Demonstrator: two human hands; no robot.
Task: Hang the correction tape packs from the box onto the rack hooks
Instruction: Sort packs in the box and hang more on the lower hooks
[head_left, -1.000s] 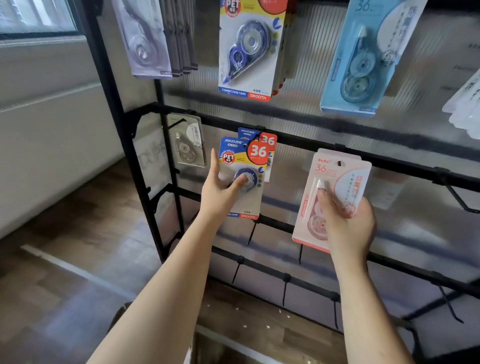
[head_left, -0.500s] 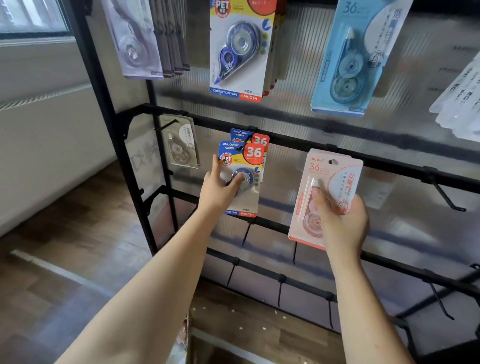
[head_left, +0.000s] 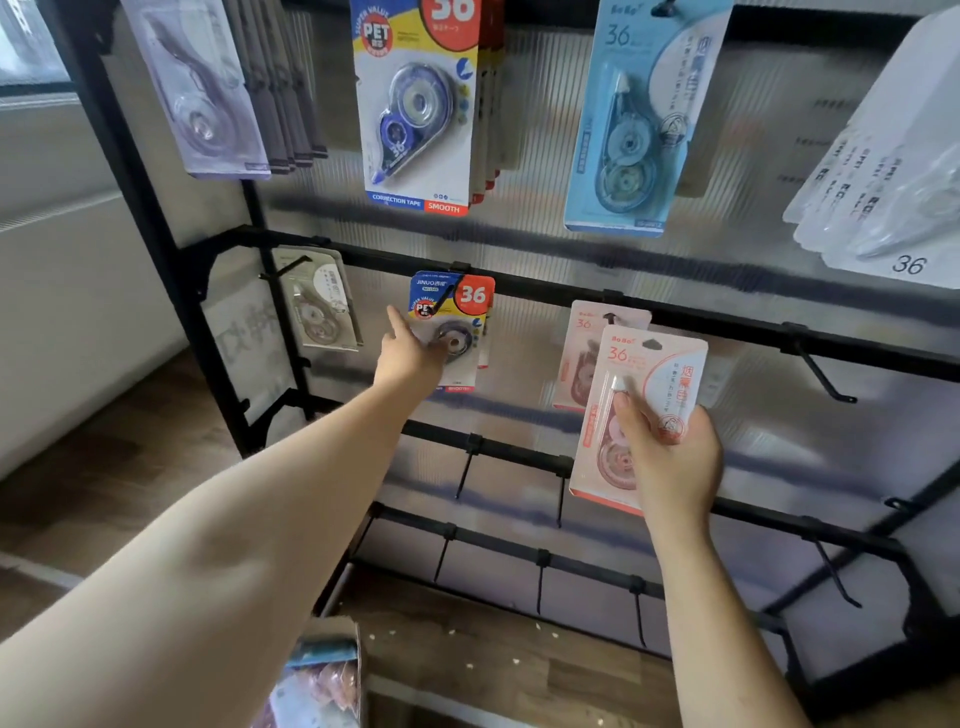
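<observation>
A blue and yellow correction tape pack (head_left: 460, 312) hangs from a hook on the rack's second rail (head_left: 691, 317). My left hand (head_left: 410, 356) pinches its lower left part, thumb on the blister and index finger pointing up along its edge. My right hand (head_left: 672, 457) grips a pink pack (head_left: 649, 374) by its lower half, upright and a little in front of the rail. Behind it another pink pack (head_left: 579, 353) hangs on a hook. The cardboard box (head_left: 324, 675) with more packs shows at the bottom edge.
Purple, blue-yellow, light blue and white packs hang along the top row. A clear pack (head_left: 324, 301) hangs at the left of the second rail. Bare hooks (head_left: 821, 371) stick out on the right, with several more on the lower rails (head_left: 467, 467). The floor is wood.
My left hand has pushed the blue and yellow pack back along its hook toward the rail. The pink pack in my right hand came down slightly, and a second pink pack now shows behind it.
</observation>
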